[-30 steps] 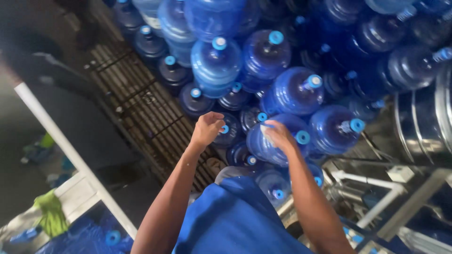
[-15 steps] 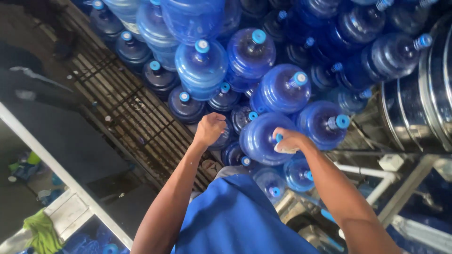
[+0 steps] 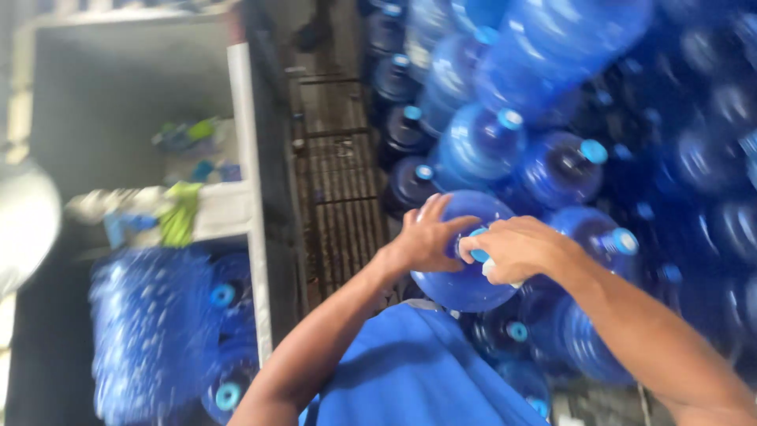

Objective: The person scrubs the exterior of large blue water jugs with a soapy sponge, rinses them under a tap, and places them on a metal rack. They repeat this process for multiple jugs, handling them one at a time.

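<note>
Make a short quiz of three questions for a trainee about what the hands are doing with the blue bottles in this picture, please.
1. True or false: both hands touch the same blue water bottle.
2. Which hand covers the bottle's cap? A. the left hand B. the right hand C. neither
3. What lies on the floor between the white frame and the stack of bottles?

Key
1. True: the left hand lies on the bottle's shoulder, the right hand at its neck.
2. B: the right hand's fingers close around the light blue cap.
3. A dark metal grating.
</note>
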